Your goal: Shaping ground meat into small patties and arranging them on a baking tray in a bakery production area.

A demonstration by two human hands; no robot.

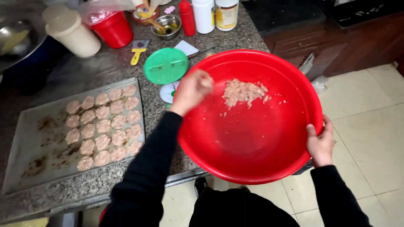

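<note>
The right hand (320, 145) grips the rim of the tilted red basin (252, 138), which juts past the edge of the surface (105, 67). The left hand (191, 90), fingers curled together, reaches for the minced meat (243, 92) inside. Judging by the tray (25, 138) of patties (103, 126), scooping the last portion calls for gathering scattered bits.

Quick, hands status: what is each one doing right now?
Left hand: fingers curled at the red basin's rim, near the minced meat; whether it holds anything cannot be told.
Right hand: closed on the basin's right rim.
</note>
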